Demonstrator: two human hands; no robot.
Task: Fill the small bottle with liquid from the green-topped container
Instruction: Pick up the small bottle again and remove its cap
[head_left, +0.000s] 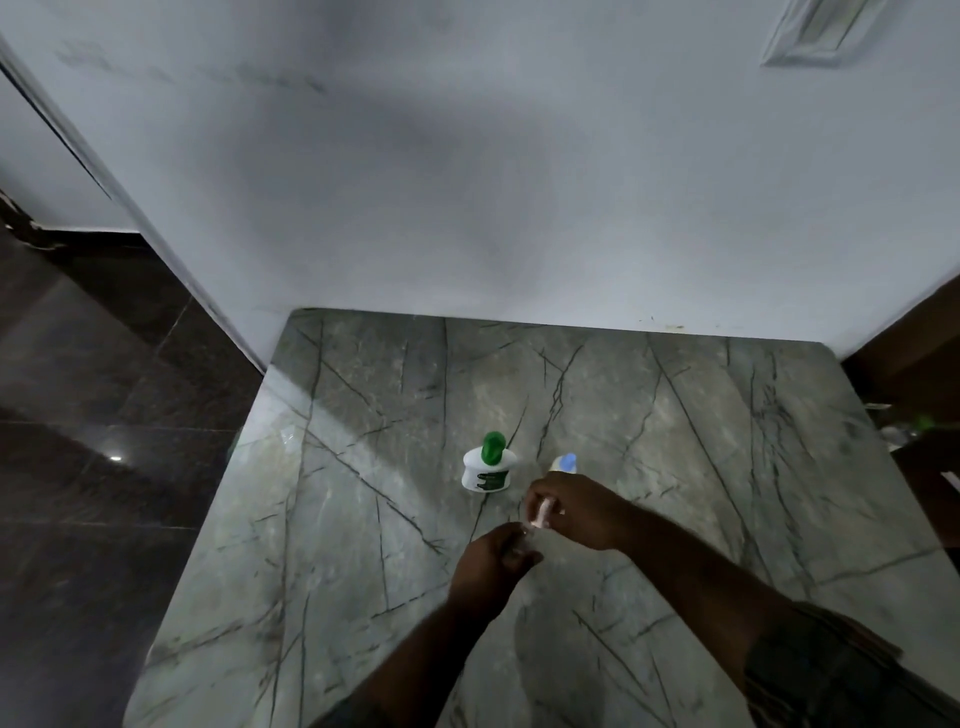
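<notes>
Bottle (543, 512), small and pinkish, sits in a person's two hands above a grey veined stone counter (363, 519), close in front of the person and near the counter's middle. The right hand (571, 512) has its fingers wrapped around the upper part; the left hand (491, 561) is curled shut at the lower end, where something pale and shiny shows, possibly a cap being worked off, though the blur leaves that unclear. The bottle's long axis is tilted, running from lower left, near the left hand, up and to the right into the right palm; which end carries the mouth cannot be made out.

Just beyond the hands the green-topped container (487, 470) stands upright on the counter, white-bodied, its green top seemingly in place and nobody touching it. To its right, partly hidden behind the right hand, stands a pale bottle with a blue cap (566, 462).

By the look of things the job is at its beginning: the small bottle appears to be getting opened, and no pouring is under way. Opening the container, tipping it over the bottle's mouth and closing both likely remain. A plain white wall (467, 182) backs the counter, with dark flooring (93, 415) to the left.
</notes>
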